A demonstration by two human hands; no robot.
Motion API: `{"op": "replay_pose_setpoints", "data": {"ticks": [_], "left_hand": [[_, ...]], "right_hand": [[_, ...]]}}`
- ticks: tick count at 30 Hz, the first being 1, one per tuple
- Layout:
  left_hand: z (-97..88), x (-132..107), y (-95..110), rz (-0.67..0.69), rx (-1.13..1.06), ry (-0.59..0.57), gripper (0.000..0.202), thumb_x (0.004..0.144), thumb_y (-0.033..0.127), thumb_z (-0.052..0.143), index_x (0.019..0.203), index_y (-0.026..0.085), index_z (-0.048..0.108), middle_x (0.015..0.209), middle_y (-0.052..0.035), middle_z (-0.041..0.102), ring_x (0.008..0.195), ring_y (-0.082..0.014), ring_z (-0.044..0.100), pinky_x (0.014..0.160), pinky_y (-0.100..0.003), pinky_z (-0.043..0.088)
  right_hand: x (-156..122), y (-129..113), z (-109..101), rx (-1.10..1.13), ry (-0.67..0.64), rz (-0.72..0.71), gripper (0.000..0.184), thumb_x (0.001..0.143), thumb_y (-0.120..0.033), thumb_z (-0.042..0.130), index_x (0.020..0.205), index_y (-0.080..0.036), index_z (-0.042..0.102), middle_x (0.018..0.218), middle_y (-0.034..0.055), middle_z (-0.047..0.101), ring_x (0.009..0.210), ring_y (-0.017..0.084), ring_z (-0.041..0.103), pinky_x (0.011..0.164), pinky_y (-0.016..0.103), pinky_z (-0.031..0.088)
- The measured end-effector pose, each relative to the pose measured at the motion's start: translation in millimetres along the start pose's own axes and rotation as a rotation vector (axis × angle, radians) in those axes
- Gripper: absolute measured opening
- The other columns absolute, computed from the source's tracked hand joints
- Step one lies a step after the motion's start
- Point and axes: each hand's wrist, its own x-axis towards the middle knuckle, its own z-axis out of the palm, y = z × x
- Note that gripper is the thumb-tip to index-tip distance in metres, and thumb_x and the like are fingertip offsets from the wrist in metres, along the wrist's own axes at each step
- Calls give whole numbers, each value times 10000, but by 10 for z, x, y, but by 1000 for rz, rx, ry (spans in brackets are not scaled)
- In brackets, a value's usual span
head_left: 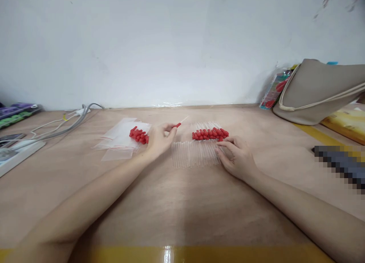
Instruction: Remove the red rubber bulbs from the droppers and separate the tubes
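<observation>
Yellow tape (182,254) was seen camera-side of all fingers (172,133) in the head view. A red-ended stick (178,125), slanted away rightward, was pinched by the left hand (160,138); clear tubes (194,155), pointed away, were laid mostly left of the nearer right hand (241,158), its fingertips narrowly parted, any grip indiscernible.

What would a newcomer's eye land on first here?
Probably the row of bright red bulbs right of centre, just beyond a row of clear tubes beside the right hand. Next, the cluster of red bulbs on the clear bags to the left, and the red-bulbed dropper held in the left hand, its thin end pointing toward the wall.
</observation>
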Motion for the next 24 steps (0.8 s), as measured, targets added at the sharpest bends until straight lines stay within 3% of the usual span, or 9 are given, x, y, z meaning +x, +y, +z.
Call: {"op": "replay_pose_setpoints", "data": {"ticks": [3, 5, 8, 11, 16, 22, 24], "left_hand": [[-217, -324, -165, 254, 58, 95, 211, 831, 316, 507, 924, 216, 668, 893, -15, 705, 770, -165, 639, 831, -354, 418], [-320, -510, -259, 518, 124, 96, 156, 800, 254, 563, 917, 228, 663, 873, -7, 708, 812, -167, 642, 895, -390, 358], [-378, -657, -327, 752, 142, 91, 206, 770, 178, 600, 958, 252, 639, 858, 9, 710, 828, -155, 647, 889, -379, 343], [-347, -662, -319, 827, 102, 102, 212, 765, 168, 616, 961, 248, 625, 833, 17, 710, 829, -147, 644, 872, -356, 356], [-282, -626, -317, 875, 75, 18, 257, 776, 160, 622, 1009, 265, 602, 831, 40, 711, 869, -140, 631, 912, -360, 336], [-275, -644, -297, 848, 25, -72, 245, 804, 159, 578, 1027, 260, 595, 881, 21, 701, 886, -138, 619, 913, -355, 359], [-247, -649, -239, 793, 38, -110, 233, 802, 223, 586, 1035, 238, 595, 970, -16, 680, 957, -166, 588, 911, -365, 362]], "right_hand": [[18, -54, -13, 57, 8, -44, 288, 787, -227, 546, 1069, -175, 572, 1017, 96, 595, 966, 219, 558, 845, 391, 453], [43, -112, -14, 86, 4, -92, 411, 796, -236, 543, 1196, -155, 501, 1159, 125, 553, 1085, 237, 517, 924, 402, 435], [106, -205, 9, 82, -43, -219, 516, 812, -293, 540, 1292, -152, 419, 1289, 130, 481, 1210, 253, 429, 999, 426, 387], [176, -283, 63, 61, -128, -347, 484, 833, -333, 520, 1280, -164, 443, 1285, 101, 502, 1242, 237, 399, 1039, 441, 337], [207, -395, 151, 68, -186, -444, 316, 853, -275, 511, 1149, -180, 565, 1146, 45, 617, 1198, 211, 458, 1070, 462, 281], [139, -470, 196, 142, -160, -449, 241, 858, -237, 508, 1061, -163, 615, 1064, 41, 658, 1108, 200, 541, 1023, 426, 374], [124, -474, 209, 177, -161, -446, 237, 859, -203, 500, 1055, -136, 614, 1069, 56, 655, 1115, 197, 535, 1001, 394, 410]]}}
